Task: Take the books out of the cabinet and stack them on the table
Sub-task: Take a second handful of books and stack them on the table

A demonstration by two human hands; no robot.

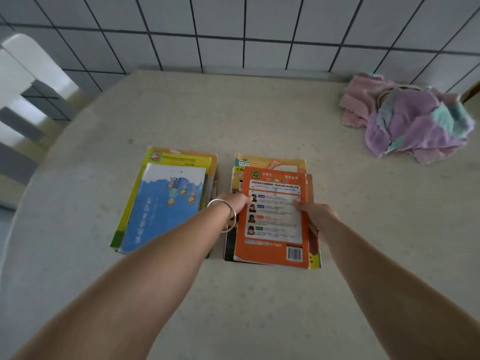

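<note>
Both hands, left (235, 201) and right (315, 213), grip the orange book (272, 219) topping the right stack. A cloth (410, 120) lies at two o'clock on the table (259, 113).

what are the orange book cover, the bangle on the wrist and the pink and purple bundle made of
Orange book: glossy coated paper or card, judging by its printed cover and soft sheen.
Bangle: looks like polished silver-coloured metal, thin and bright; could be plated.
Bundle: soft fabric, likely terry or microfibre cloths, crumpled with frayed edges.

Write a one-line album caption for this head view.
Both hands, left and right, hold an orange book atop the right stack.
</note>
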